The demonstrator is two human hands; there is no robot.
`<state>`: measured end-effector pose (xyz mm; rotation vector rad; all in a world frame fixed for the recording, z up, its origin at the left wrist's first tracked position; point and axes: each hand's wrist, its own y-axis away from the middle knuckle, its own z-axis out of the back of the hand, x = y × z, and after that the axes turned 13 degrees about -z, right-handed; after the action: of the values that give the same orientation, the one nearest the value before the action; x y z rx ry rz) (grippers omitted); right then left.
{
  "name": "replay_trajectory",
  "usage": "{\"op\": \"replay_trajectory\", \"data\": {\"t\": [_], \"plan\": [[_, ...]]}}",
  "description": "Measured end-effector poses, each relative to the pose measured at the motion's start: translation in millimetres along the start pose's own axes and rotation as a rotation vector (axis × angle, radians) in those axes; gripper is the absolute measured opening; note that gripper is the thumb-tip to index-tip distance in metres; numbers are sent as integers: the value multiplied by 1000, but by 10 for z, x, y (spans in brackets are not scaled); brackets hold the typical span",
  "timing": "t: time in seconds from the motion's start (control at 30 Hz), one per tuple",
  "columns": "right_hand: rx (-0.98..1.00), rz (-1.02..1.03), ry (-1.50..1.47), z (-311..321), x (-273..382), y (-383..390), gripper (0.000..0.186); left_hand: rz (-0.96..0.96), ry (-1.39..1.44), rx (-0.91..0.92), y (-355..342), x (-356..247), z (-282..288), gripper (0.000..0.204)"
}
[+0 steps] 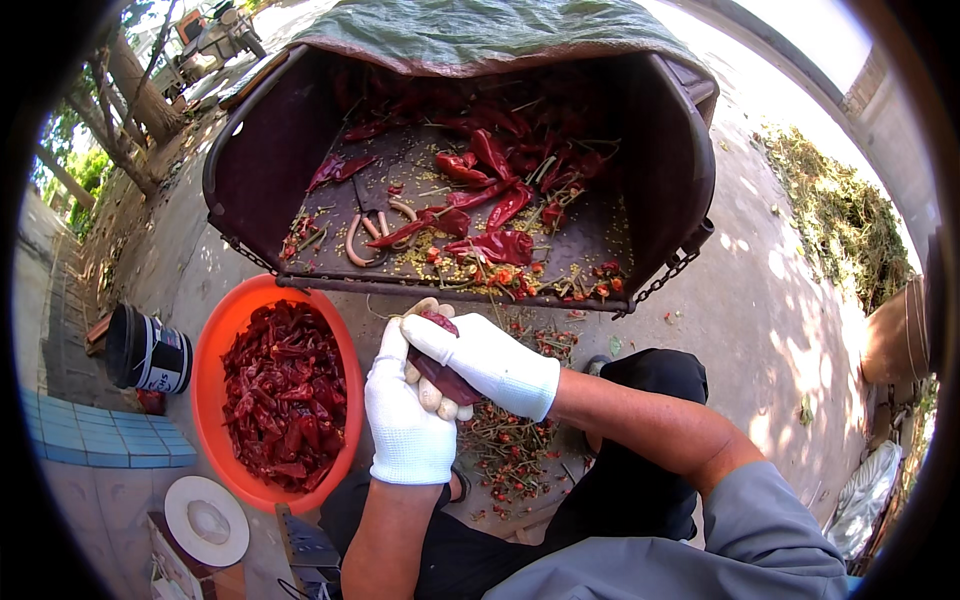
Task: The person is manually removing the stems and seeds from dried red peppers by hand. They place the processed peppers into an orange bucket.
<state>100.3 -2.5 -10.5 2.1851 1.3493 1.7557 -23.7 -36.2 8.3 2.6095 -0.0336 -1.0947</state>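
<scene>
Both of my hands wear white gloves and meet in front of the cart, fingers closed round one dark red dried chili pepper (447,382). My left hand (408,425) cups it from below and the left. Over the top comes my right hand (490,362), its thumb side against the pepper; part of the pepper is hidden between the gloves. In the dark cart bed (590,262) beyond them lie several red chili peppers (505,195) with stems and scattered yellow seeds. A pair of scissors (354,243) with pale handles rests there among them.
Left of my hands stands an orange basin (204,400) filled with dried red peppers. A black bucket (128,350) is further left. Discarded stems and red caps (515,450) litter the ground between my legs. A green cloth (500,35) covers the cart's far side; chains (665,275) hang at its corners.
</scene>
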Motion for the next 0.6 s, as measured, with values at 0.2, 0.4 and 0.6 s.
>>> {"op": "replay_trajectory", "data": {"t": [0.2,0.4,0.6], "plan": [[17,-36,5,-3,39,29,45,-10,6,17,-7,3,20,40],[25,-2,-6,7,-10,-2,45,-8,-4,-17,7,-2,-14,40],[21,-5,14,0,23,31,45,-11,-14,-33,22,-7,-60,40]]}}
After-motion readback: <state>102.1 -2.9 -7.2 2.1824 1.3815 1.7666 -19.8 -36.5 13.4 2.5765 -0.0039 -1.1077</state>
